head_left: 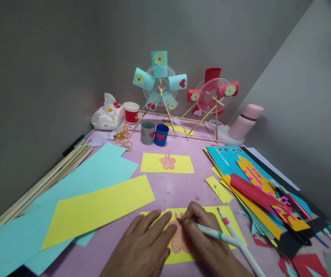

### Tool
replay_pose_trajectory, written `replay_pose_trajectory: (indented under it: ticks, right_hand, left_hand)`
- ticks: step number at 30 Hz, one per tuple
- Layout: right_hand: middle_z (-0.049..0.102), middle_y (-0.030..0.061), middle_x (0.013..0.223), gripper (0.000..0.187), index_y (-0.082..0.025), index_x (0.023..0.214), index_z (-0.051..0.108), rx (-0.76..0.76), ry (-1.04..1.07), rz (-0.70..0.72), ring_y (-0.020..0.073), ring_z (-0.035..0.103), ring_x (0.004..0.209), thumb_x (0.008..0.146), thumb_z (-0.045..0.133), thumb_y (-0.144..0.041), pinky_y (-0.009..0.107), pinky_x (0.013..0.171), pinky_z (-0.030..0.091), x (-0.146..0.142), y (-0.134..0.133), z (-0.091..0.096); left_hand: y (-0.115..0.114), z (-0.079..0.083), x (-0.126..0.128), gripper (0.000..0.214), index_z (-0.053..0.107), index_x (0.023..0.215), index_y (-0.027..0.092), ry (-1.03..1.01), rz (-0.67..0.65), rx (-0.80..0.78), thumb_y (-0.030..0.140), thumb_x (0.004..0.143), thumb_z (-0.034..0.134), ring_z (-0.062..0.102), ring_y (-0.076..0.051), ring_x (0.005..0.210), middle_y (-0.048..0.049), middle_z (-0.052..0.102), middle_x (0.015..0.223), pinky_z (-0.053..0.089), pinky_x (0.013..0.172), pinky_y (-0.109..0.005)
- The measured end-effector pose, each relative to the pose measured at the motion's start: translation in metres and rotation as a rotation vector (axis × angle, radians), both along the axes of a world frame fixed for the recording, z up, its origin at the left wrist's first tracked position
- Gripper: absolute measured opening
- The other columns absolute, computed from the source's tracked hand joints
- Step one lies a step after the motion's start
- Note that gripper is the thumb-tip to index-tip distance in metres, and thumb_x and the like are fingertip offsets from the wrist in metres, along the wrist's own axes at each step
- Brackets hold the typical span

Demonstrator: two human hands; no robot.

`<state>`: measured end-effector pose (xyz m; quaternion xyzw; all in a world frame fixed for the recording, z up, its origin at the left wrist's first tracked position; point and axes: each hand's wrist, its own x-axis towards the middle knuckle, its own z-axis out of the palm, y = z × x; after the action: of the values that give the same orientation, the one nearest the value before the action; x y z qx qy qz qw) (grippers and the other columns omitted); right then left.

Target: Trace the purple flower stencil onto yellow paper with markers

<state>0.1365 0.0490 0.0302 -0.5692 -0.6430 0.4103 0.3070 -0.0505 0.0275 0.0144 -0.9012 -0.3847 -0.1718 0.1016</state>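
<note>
My left hand (143,242) lies flat with fingers stretched out on a yellow paper sheet (231,223) that carries an orange butterfly shape (179,242). My right hand (204,236) is closed round a white pen (234,242) with a green band, its tip touching the top of the butterfly shape. A second white pencil with pink marks (225,223) lies on the same sheet, just right of my right hand.
A long yellow strip (96,209) lies over light blue sheets (102,169). Another yellow sheet with a butterfly (167,163) lies farther back. Coloured paper pile (257,184) at right, wooden sticks (38,188) at left, two paper wheels (160,82), small cups (153,133) behind.
</note>
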Motion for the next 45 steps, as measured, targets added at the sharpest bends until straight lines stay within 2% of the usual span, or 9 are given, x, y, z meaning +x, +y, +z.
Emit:
replay_pose_trajectory:
  ticks: [6, 12, 21, 28, 34, 45]
  right_hand:
    - [0.047, -0.0032, 0.062, 0.017, -0.022, 0.069, 0.044, 0.048, -0.023, 0.043, 0.0145, 0.048, 0.057, 0.084, 0.036, -0.023, 0.024, 0.052, 0.033, 0.0014, -0.0011, -0.0012]
    - [0.045, -0.0039, 0.058, 0.016, -0.022, 0.069, 0.043, -0.012, -0.022, -0.001, 0.0147, 0.047, 0.053, 0.083, 0.037, -0.027, 0.024, 0.049, 0.033, -0.0005, -0.0002, 0.0021]
    - [0.047, -0.0029, 0.061, 0.016, -0.022, 0.068, 0.044, 0.015, -0.01, 0.01, 0.015, 0.047, 0.056, 0.083, 0.038, -0.025, 0.025, 0.051, 0.033, 0.0005, -0.0016, 0.0009]
    - [0.044, -0.0037, 0.059, 0.019, -0.022, 0.064, 0.043, 0.044, 0.1, -0.147, 0.0153, 0.043, 0.057, 0.082, 0.042, -0.028, 0.025, 0.051, 0.03, 0.0047, -0.0004, 0.0006]
    - [0.045, -0.0032, 0.056, 0.016, -0.023, 0.061, 0.042, 0.036, 0.033, -0.147, 0.0162, 0.043, 0.056, 0.077, 0.041, -0.027, 0.026, 0.051, 0.03, 0.0052, 0.0013, 0.0026]
    - [0.047, -0.0023, 0.059, 0.016, -0.022, 0.064, 0.043, 0.013, -0.032, -0.112, 0.0166, 0.045, 0.059, 0.079, 0.039, -0.026, 0.025, 0.052, 0.031, 0.0048, 0.0016, 0.004]
  left_hand:
    - [-0.0006, 0.0008, 0.0003, 0.037, 0.057, 0.121, 0.022, -0.02, -0.014, 0.005, 0.016, 0.085, 0.05, 0.06, -0.023, 0.106, 0.0001, 0.062, 0.126, 0.049, 0.082, -0.036]
    - [0.001, 0.0005, 0.0018, 0.036, 0.056, 0.121, 0.023, -0.036, -0.005, -0.004, 0.017, 0.086, 0.049, 0.06, -0.023, 0.106, -0.0005, 0.062, 0.126, 0.049, 0.083, -0.036]
    - [-0.0011, -0.0006, -0.0006, 0.038, 0.056, 0.122, 0.023, -0.05, -0.006, -0.011, 0.015, 0.086, 0.048, 0.058, -0.022, 0.108, -0.0001, 0.061, 0.127, 0.048, 0.084, -0.035]
    - [0.0009, -0.0017, -0.0003, 0.039, 0.056, 0.121, 0.023, -0.017, -0.015, -0.024, 0.015, 0.084, 0.051, 0.059, -0.023, 0.107, -0.0001, 0.061, 0.127, 0.049, 0.083, -0.036]
    - [0.0009, -0.0022, -0.0016, 0.043, 0.054, 0.122, 0.027, -0.043, -0.022, -0.04, 0.011, 0.083, 0.047, 0.058, -0.021, 0.108, 0.0, 0.06, 0.127, 0.045, 0.087, -0.033]
    - [0.0029, 0.0005, -0.0015, 0.051, 0.055, 0.122, 0.027, 0.008, -0.026, -0.018, 0.008, 0.076, 0.047, 0.059, -0.022, 0.106, 0.0, 0.061, 0.127, 0.048, 0.084, -0.034]
